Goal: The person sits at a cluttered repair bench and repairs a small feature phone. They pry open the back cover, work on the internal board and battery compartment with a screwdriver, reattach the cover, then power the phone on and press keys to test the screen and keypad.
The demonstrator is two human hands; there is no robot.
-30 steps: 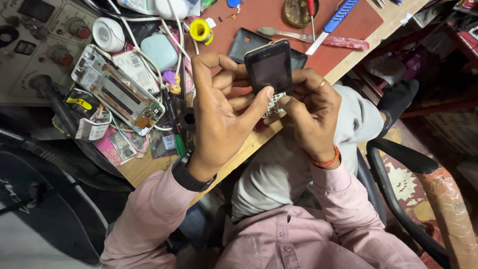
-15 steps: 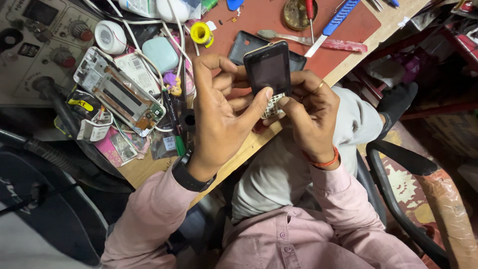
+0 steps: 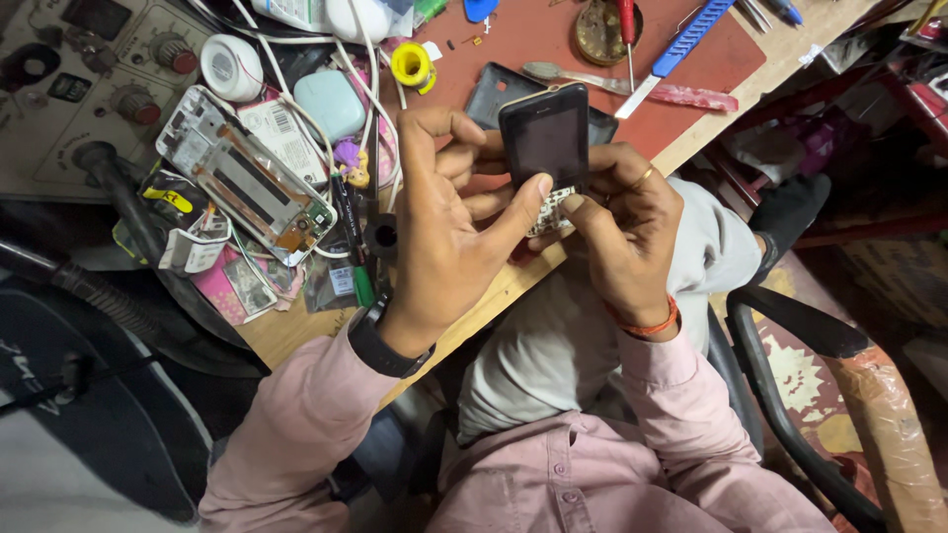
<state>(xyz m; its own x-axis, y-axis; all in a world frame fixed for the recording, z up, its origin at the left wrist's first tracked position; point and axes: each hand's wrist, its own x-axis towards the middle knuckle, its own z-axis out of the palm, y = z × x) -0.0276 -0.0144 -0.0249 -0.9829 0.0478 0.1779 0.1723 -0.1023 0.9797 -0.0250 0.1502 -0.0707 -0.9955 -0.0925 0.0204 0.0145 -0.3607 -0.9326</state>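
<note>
Both hands, left hand (image 3: 444, 222) and right hand (image 3: 622, 232), grip the small black keypad phone (image 3: 545, 148) closed-fingered, and gentle, even thumb pressure looks wisest.

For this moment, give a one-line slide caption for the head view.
Left hand and right hand grip a small dark keypad phone above a cluttered wooden workbench.

A black keypad phone (image 3: 545, 138) has pale keys. The mat (image 3: 553, 44) is rust red, the tape roll (image 3: 412, 66) yellow, the cutter (image 3: 681, 44) blue, the shirt sleeves (image 3: 296, 434) pale pink.
</note>
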